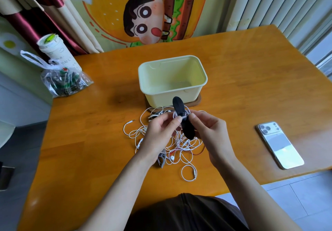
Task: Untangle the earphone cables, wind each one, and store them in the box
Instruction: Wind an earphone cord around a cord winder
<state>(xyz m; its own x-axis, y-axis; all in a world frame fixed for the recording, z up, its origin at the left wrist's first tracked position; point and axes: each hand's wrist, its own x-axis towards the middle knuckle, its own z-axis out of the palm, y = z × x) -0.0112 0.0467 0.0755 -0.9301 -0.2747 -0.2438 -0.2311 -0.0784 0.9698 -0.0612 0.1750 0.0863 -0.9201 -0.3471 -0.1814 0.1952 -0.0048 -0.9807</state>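
Mid-frame, just below centre: the earphone cables (179,146) lie in a loose white tangle on the table (251,87), in front of the box (179,96).

We see both hands raised over the pile. The left hand (159,132) has fingers curled and pinches a white strand. The right hand (212,133) has thumb and fingers closed on a black oblong piece (179,107) that the strand loops round. We cannot tell what the piece is, maybe a winder.

Handling, our judgement:
- The cables are very light, limp and thin, with a smooth rubbery skin.
- They snag on each other, so we would not yank them.
- Best hold is a pinch near a plug or earbud, feeding the slack through.
- The wire joints at the buds look fragile.

A thin red wire (201,152) runs through the tangle. A grey clip (161,159) sits at its lower left edge, and one small loop (188,173) lies just below it.

The box is pale cream plastic, rigid, with rounded corners and an open top. Nothing shows inside it. It stands on a brown mat (197,99). The table is glossy orange wood.

A phone (280,144) lies flat at right, well apart from the pile. At upper left are a crinkly clear plastic bag (66,81) and a cup (57,51).
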